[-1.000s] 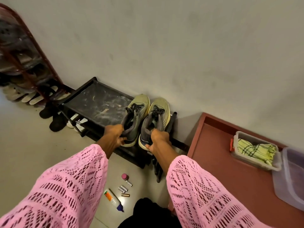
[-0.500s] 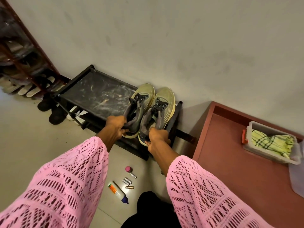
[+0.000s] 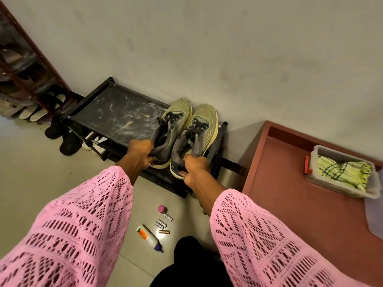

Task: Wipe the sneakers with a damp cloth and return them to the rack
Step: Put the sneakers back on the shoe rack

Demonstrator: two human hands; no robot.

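Two yellow-green sneakers with grey collars and black laces stand side by side on the right end of a low black rack [image 3: 116, 112], toes toward the wall. My left hand [image 3: 141, 153] grips the heel of the left sneaker [image 3: 176, 119]. My right hand [image 3: 194, 168] grips the heel of the right sneaker [image 3: 204, 125], whose heel juts past the rack's front edge. A yellow-green checked cloth [image 3: 342, 172] lies bunched in a clear plastic box [image 3: 317, 154] on the red-brown surface [image 3: 290, 193] at the right.
The rack's dusty top is bare to the left of the sneakers. Slippers and dark shoes [image 3: 68, 143] sit on the floor at the left, under a brown rack [image 3: 31, 65]. A glue bottle [image 3: 148, 237], several batteries [image 3: 161, 223] and a pink-capped item [image 3: 161, 209] lie on the floor.
Both hands keep their hold on the sneakers' heels, which stay on the rack. The camera view has shifted slightly, so the rack and box sit differently in frame.
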